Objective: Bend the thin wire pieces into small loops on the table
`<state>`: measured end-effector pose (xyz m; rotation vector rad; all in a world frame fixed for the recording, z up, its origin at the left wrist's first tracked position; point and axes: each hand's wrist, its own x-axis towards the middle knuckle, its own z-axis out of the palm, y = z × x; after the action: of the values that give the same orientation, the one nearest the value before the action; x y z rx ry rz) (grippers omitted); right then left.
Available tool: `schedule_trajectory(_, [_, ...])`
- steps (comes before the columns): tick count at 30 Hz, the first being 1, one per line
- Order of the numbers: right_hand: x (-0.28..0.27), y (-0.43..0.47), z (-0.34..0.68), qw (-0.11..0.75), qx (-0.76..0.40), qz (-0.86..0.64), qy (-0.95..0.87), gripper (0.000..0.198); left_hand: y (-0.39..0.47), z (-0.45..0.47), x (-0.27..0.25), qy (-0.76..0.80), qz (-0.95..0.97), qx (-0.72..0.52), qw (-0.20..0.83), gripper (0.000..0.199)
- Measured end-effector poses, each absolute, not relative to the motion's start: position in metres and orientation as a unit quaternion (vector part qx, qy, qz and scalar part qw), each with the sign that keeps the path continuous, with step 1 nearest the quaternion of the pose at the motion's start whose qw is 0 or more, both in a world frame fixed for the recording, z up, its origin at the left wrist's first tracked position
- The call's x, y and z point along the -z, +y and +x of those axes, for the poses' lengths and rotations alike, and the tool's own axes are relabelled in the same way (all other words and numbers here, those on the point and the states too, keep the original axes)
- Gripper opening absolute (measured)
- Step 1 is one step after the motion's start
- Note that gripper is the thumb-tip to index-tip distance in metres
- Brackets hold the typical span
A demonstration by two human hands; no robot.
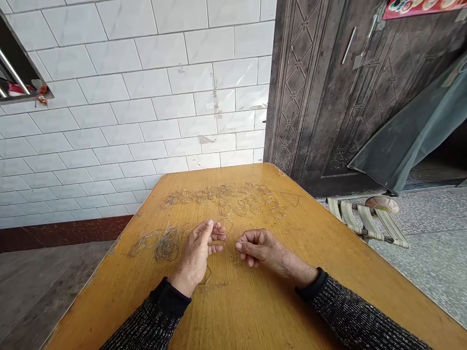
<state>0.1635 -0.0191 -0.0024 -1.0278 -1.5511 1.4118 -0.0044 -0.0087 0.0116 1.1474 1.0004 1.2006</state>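
A thin wire (231, 224) is bent into two loops, one above the other, between my hands over the table (255, 301). My left hand (199, 253) is closed on the upper loop's left side, thumb raised and fingers curled towards the wire. The thumb and forefinger of my right hand (257, 247) pinch the lower loop's right side. A tangled bundle of loose wires (166, 245) lies left of my left hand. Beneath that hand, a curved piece of wire (208, 276) shows on the tabletop, partly hidden. Several looped wire pieces (242, 206) lie in rows beyond my hands.
The table's far edge meets a white tiled wall (156, 87). A dark carved door (310, 97) stands at the back right, with a grey-green curtain (412, 131) beside it. A stool with striped straps (375, 221) is on the floor to the right.
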Motion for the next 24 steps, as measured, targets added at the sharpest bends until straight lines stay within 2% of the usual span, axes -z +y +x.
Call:
schedule_trajectory(6, [0.011, -0.008, 0.171, 0.400, -0.541, -0.427, -0.604, 0.036, -0.005, -0.007, -0.005, 0.436, 0.477, -0.548, 0.532, 0.033])
schedule_trajectory(16, [0.011, 0.017, 0.207, 0.453, -0.414, -0.559, -0.557, 0.019, -0.005, -0.007, -0.008, 0.439, 0.475, -0.544, 0.534, 0.031])
schedule_trajectory(19, [0.014, 0.022, 0.217, 0.442, -0.406, -0.581, -0.550, 0.010, -0.004, -0.008, -0.008, 0.437, 0.475, -0.547, 0.533, 0.030])
schedule_trajectory(24, [0.022, 0.026, 0.225, 0.410, -0.386, -0.601, -0.568, 0.007, -0.003, -0.009, -0.008, 0.437, 0.485, -0.545, 0.526, 0.025])
